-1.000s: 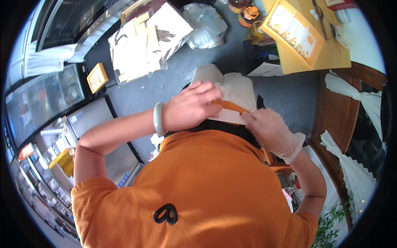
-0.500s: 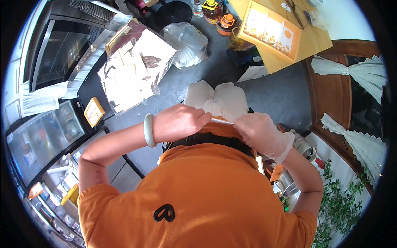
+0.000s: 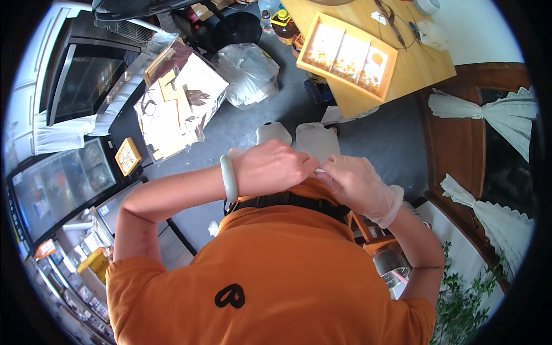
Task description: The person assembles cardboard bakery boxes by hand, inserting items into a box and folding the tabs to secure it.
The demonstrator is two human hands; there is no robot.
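This looks like a kitchen, whether a home's or a café's is unclear: a glass-fronted fridge (image 3: 64, 185), a black oven-like appliance (image 3: 86, 83), a black pan (image 3: 237, 31) and a yellow-capped cooking-oil bottle (image 3: 284, 29) show it, alongside lace-edged curtains (image 3: 489, 215) and a leafy plant (image 3: 464, 302).

A black, looped, letter-like mark (image 3: 230, 296) stands on the orange shirt (image 3: 299, 264).

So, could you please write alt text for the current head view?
A person's bare left hand and gloved right hand meet at a small white thing, mostly hidden, in front of an orange shirt. Beyond, a yellow tray lies on a wooden table.
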